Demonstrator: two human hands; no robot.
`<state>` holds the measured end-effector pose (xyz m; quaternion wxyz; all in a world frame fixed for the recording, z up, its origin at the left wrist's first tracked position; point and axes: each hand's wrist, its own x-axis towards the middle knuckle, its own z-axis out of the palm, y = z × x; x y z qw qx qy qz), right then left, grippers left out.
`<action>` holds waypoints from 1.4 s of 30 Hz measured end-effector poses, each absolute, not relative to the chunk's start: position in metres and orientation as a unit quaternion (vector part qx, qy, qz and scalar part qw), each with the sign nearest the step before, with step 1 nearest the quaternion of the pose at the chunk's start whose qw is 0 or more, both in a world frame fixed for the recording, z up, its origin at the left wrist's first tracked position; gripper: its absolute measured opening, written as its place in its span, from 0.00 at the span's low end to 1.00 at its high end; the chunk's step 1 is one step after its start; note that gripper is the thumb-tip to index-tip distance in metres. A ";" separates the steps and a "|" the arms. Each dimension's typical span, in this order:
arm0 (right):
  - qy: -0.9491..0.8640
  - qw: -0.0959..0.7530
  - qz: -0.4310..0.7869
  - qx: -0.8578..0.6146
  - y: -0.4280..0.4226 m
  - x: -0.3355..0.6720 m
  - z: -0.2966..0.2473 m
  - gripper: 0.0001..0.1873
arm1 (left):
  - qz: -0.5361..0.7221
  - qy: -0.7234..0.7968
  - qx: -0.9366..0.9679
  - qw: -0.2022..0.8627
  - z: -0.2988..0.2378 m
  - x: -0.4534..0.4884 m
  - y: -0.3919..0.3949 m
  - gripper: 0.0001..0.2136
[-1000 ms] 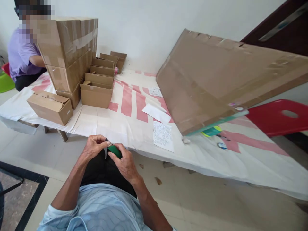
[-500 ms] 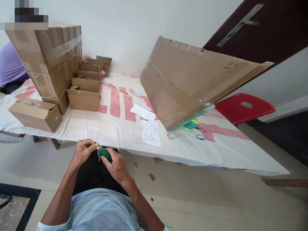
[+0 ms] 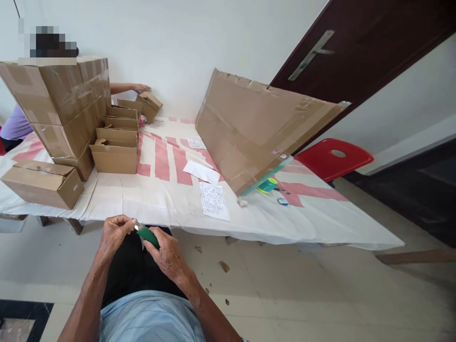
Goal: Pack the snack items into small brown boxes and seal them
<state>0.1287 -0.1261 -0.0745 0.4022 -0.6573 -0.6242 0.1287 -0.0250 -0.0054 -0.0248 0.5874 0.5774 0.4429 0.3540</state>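
- a big cardboard sheet (image 3: pixel 249 128) stood tilted on the table (image 3: pixel 320 223), likely propped aside to free space.
- the right hand (image 3: pixel 167 254) was closed around a green knife (image 3: pixel 148 236) over the lap, seemingly steadying it.
- the left hand (image 3: pixel 114 232) pinched its metal tip (image 3: pixel 136 227).

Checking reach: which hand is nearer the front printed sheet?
Right. The right hand, holding the green knife, is below-left of the front printed sheet; the left hand lies farther left.
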 end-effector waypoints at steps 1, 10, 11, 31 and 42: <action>-0.625 0.400 0.131 -0.657 -0.126 0.129 -0.074 0.10 | 0.357 0.443 0.577 0.586 -0.024 -0.026 -0.005 0.17; -0.609 0.398 0.119 -0.676 -0.127 0.135 -0.075 0.10 | 0.369 0.460 0.571 0.571 -0.021 -0.038 0.010 0.19; -0.609 0.397 0.120 -0.676 -0.126 0.135 -0.074 0.10 | 0.348 0.451 0.574 0.588 -0.022 -0.036 0.009 0.20; -0.638 0.388 0.133 -0.652 -0.130 0.130 -0.072 0.15 | 0.341 0.422 0.588 0.600 -0.030 -0.029 0.002 0.20; -0.642 0.381 0.121 -0.655 -0.129 0.132 -0.065 0.17 | 0.345 0.411 0.596 0.598 -0.025 -0.029 0.004 0.20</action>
